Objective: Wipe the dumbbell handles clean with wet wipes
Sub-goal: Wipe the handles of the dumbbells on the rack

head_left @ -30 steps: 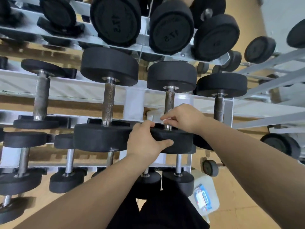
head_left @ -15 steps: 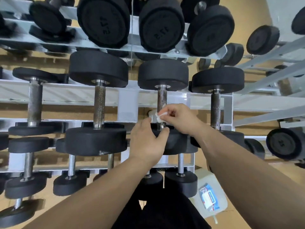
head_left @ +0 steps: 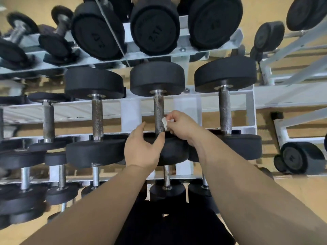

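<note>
A black dumbbell with a knurled steel handle (head_left: pixel 158 110) lies on the middle shelf of the white rack (head_left: pixel 131 112). My right hand (head_left: pixel 182 125) pinches a small folded white wet wipe (head_left: pixel 165 122) against the right side of that handle, low down. My left hand (head_left: pixel 144 147) rests on the near black head (head_left: pixel 174 149) of the same dumbbell, fingers spread, thumb near the base of the handle. The wipe is mostly hidden in my right fingers.
Neighbouring dumbbells lie left (head_left: pixel 97 117) and right (head_left: pixel 225 110) on the same shelf, with heavier ones on the shelf above (head_left: pixel 155 25) and smaller ones below (head_left: pixel 166 181). Another rack (head_left: pixel 300 82) stands at the right over a tan floor.
My right hand has slid the wipe up the handle from the near head. My left hand has loosened and opened on the near head. The camera has moved closer.
</note>
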`<state>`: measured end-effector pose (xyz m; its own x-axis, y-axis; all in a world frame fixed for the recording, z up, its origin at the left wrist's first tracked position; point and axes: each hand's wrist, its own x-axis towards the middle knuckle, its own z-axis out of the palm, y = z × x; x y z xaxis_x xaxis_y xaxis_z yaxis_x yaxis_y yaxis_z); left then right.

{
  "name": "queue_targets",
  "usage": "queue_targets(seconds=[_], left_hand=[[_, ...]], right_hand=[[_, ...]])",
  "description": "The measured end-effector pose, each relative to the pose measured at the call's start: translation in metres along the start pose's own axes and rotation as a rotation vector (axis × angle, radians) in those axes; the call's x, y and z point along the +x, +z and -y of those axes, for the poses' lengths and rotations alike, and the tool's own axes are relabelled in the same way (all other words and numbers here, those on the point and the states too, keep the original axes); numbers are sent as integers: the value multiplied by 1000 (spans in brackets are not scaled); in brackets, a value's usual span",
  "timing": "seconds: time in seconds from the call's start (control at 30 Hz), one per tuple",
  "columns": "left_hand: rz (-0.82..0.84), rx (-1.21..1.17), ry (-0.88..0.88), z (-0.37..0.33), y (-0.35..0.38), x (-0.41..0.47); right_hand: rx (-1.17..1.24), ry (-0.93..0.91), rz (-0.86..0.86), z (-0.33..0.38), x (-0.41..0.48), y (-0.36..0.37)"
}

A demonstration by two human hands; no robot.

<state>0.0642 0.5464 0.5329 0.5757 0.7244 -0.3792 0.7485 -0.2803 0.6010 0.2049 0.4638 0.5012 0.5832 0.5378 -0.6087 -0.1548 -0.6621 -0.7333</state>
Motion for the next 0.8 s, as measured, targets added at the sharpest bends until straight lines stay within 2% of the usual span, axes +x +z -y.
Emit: queue_targets(seconds=[0.13,0.23,0.33,0.4,0.47,0.53,0.6,0.67,0.8], left_hand=[[34,22,-7,-2,-3,1],[125,50,16,-6,-12,2],[178,86,144,-4,-34,2],[76,145,279,9,-58,2],[-93,263,424,27,-84,8],[-224,292,470,47,-112,18],[-292,232,432,69,-138,31],[-283,166,340,92,-157,47],[-74,-21,139,128,-172,78]], right_hand=[[-123,-77,153,21,-16,-10],[-95,-131,125,38,-24,-5],[86,-138,33,55,-29,10],[137,-167,-32,68,-30,24],[78,-223,-99,79,-27,41],[32,-245,-125,92,-23,59],[22,-228,-133,104,-19,80],[24,-206,-151,113,-16,103],[-67,-205,-229,122,-7,149]])
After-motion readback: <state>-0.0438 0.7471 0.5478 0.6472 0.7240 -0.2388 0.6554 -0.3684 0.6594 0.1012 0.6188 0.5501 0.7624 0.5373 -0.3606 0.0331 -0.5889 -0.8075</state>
